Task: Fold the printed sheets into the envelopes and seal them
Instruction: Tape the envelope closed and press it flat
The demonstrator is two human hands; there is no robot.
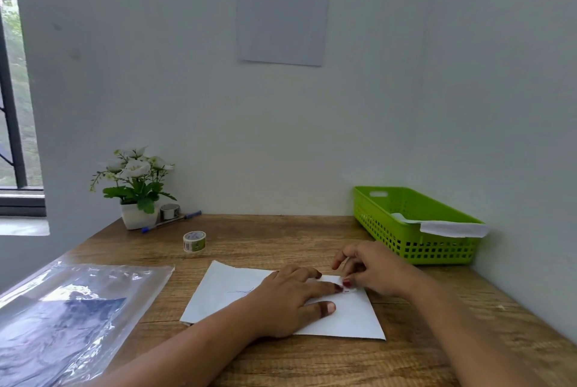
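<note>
- Right at the pinch: the right hand (371, 268) has thumb and fingertip (347, 284) nipped together on the far edge of the flat white paper envelope (349, 318), and something small with red on it sits there, maybe a bit of tape, too small to tell
- Just beside that pinch, touching it, comes the index tip of the left hand (287, 302); that hand lies flat with straight fingers, grasping nothing, pressing the envelope down on the brown wooden table (281, 230)
- The envelope lies flat under both hands, one corner running out on the left hand's side, a blue scribble showing by the knuckles
- Progress, as I read it: this one looks filled and is at the sealing step, not yet finished
- Beyond the pinch and to its right stands the lime-green plastic mesh basket (437, 249), with white paper pieces (452, 228) draped over its rim; I take these for finished ones, though I cannot tell how many remain
- Beyond the pinch on the other side, well apart, stands a small printed roll of tape (194, 241), an easy reach over bare wood
- Far to the left of the grip lies a crinkled clear plastic bag (78, 308) with something dark inside, apart from the envelope
- Room to move: open wood on the near side of the grip; the basket and wall crowd the right hand's side
</note>
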